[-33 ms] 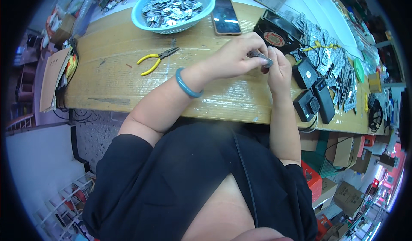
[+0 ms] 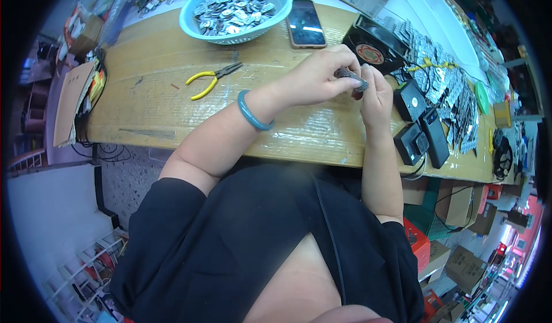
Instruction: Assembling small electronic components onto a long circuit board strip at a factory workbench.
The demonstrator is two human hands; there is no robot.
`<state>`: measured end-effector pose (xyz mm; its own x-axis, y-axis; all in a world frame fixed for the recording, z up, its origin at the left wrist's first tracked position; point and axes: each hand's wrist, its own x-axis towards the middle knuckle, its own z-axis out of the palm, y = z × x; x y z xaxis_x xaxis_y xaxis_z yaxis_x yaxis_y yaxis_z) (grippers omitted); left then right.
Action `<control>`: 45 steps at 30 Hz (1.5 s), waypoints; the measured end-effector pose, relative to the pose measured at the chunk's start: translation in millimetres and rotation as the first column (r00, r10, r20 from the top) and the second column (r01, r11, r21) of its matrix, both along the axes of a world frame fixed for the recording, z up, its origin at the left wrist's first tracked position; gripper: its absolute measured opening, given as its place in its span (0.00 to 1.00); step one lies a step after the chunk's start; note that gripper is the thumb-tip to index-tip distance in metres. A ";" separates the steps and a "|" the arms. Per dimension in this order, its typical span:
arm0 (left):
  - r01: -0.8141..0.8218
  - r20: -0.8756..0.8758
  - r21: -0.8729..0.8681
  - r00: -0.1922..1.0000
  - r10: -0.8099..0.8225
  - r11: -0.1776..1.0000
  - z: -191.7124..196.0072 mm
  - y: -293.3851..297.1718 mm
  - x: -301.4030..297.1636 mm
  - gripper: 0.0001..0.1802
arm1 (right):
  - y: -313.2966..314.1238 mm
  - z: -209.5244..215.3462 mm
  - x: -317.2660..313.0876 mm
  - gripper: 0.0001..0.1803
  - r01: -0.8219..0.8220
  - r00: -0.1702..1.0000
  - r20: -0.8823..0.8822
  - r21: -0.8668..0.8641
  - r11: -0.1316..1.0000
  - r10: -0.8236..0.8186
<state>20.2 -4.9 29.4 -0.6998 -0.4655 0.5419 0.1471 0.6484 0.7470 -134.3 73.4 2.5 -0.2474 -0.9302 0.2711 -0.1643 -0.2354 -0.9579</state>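
My left hand (image 2: 328, 75), with a blue-green bangle (image 2: 252, 114) on its wrist, is closed around a small grey ridged piece (image 2: 352, 77) that looks metallic. Most of that piece is covered by the fingers, so its kind cannot be told. Fingertips of my right hand (image 2: 377, 97) are pinched together right against the left hand's, at the piece's end; what they grip is hidden. Just beyond both hands stands a small black fan (image 2: 371, 46) with a red-patterned centre. To their left, yellow-handled pliers (image 2: 214, 80) lie on the tabletop with handles spread.
A light-blue basket (image 2: 190, 33) of small silver metal pieces (image 2: 233, 12) stands at the back, beside a phone (image 2: 306, 24). Black boxy devices (image 2: 411, 142) with cables lie right of my hands. Behind them are piled silver strips (image 2: 457, 102). The cardboard-covered table (image 2: 155, 104) has its edge near my body.
The whole view has shifted by a few pixels. Both hands keep the same closed pose at the small grey piece.
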 end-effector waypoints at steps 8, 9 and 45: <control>-0.807 -0.349 -0.406 0.571 0.743 0.429 39.1 -55.5 67.3 0.08 | -3.6 3.6 -12.5 0.15 0.233 0.949 0.226 -0.031 0.972 -0.220; -0.805 -0.348 -0.406 0.573 0.742 0.432 38.6 -58.1 72.7 0.08 | -2.6 3.6 -8.2 0.15 0.236 0.948 0.226 -0.030 0.971 -0.223; 0.062 0.080 0.366 0.992 -0.098 0.929 -3.5 -5.9 6.1 0.08 | 1.7 4.2 -2.3 0.17 -0.105 0.954 -0.290 -0.067 0.992 0.082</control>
<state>26.4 -10.8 25.9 -0.7828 -0.5577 0.2760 0.1038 0.3203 0.9416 -136.6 75.1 6.8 -0.0615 -0.9174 0.3931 -0.4018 -0.3378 -0.8512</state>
